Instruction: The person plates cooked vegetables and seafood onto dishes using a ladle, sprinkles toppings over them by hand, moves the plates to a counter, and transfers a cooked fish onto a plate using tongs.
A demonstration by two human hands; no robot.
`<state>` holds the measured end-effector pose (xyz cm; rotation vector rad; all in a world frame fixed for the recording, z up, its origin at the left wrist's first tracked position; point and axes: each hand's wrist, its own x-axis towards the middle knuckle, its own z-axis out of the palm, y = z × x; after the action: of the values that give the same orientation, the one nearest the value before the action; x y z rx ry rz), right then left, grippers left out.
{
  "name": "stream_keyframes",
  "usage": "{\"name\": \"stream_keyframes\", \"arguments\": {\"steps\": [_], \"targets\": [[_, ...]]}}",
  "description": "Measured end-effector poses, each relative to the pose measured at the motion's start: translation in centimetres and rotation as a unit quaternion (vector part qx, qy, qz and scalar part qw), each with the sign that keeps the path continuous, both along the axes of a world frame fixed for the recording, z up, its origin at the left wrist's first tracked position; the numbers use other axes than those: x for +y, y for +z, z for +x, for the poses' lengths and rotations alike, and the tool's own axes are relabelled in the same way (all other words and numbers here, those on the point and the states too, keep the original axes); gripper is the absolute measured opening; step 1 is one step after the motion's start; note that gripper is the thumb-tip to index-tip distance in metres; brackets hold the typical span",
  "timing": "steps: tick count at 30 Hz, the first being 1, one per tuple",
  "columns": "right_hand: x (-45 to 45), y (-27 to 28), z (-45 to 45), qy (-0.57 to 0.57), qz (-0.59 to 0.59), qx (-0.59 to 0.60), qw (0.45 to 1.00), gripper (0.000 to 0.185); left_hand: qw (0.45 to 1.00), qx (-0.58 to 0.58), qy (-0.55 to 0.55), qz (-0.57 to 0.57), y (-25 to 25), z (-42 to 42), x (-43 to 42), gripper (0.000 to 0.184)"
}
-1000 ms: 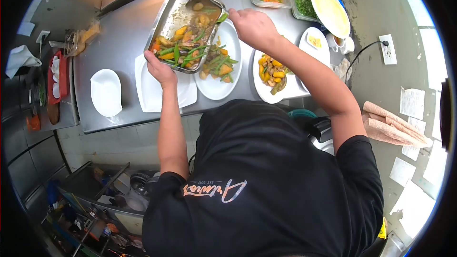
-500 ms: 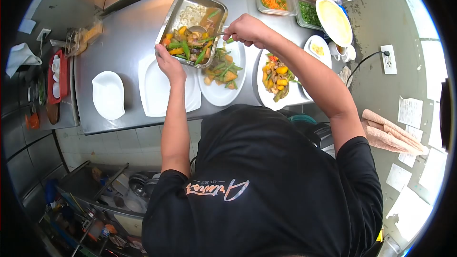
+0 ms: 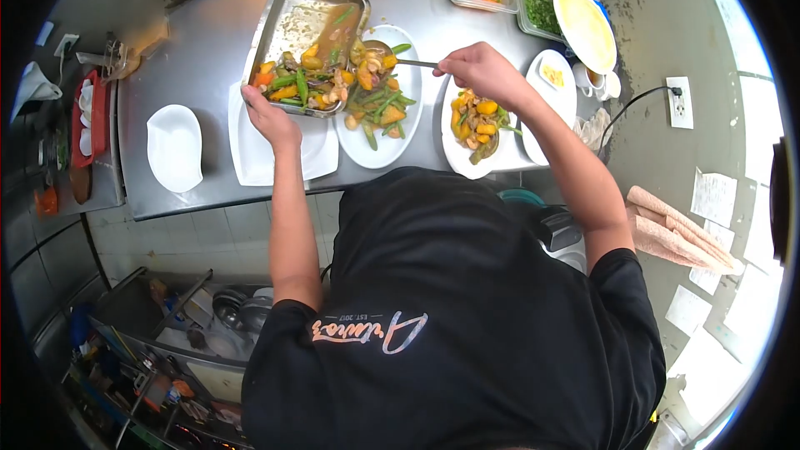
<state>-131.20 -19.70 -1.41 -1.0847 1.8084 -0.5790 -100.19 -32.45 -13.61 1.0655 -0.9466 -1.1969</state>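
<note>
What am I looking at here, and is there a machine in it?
No robot: these are a person's two bare hands, and every picture comes from one camera worn on the head, looking forward and down. The left hand holds a metal tray of mixed food. The right hand holds a spoon, loaded, by an oval plate with food on it. The steel counter also bears another filled plate and a squarish white plate.

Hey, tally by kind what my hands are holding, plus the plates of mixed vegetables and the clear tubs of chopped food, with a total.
Tray: 1
Spoon: 1
Plates of mixed vegetables: 2
Tubs: 2
Total: 6
</note>
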Motion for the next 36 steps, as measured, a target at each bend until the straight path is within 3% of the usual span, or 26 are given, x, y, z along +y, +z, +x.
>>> {"name": "stream_keyframes", "arguments": {"steps": [3, 6, 10, 17, 21, 26, 31, 36], "targets": [[2.2, -1.7, 1.1, 0.090, -0.104, 0.155, 0.978, 0.025, 1.000, 0.003, 0.016, 0.004, 0.1, 0.1, -0.1, 0.057], [4.2, -4.6, 2.3, 0.214, -0.176, 0.362, 0.890, 0.030, 1.000, 0.005, 0.018, 0.010, 0.1, 0.4, -0.3, 0.058], [5.5, -3.9, 1.7, 0.175, -0.269, 0.407, 0.855, 0.034, 1.000, 0.015, 0.004, 0.001, 1.0, 0.4, 0.2, 0.062], [0.6, 0.3, 1.2, 0.137, -0.384, 0.352, 0.843, 0.027, 0.998, 0.051, -0.040, 0.013, 1.1, -0.2, -0.1, 0.058], [-3.7, -0.7, 1.8, 0.107, -0.357, 0.328, 0.868, 0.023, 0.993, 0.068, -0.075, 0.065, 1.7, -2.1, -0.5, 0.056], [-5.6, 1.2, 4.3, 0.127, -0.172, 0.325, 0.921, 0.027, 0.987, 0.047, -0.115, 0.103, 2.4, -4.0, -1.5, 0.050], [-6.7, 1.8, 4.5, 0.146, -0.169, 0.213, 0.951, 0.027, 0.987, 0.028, -0.076, 0.136, 2.5, -5.5, -1.9, 0.055], [-8.8, 3.9, 4.9, 0.016, 0.003, -0.038, 0.999, 0.021, 0.988, 0.008, -0.125, 0.091, 2.4, -5.6, -2.2, 0.060]]}}
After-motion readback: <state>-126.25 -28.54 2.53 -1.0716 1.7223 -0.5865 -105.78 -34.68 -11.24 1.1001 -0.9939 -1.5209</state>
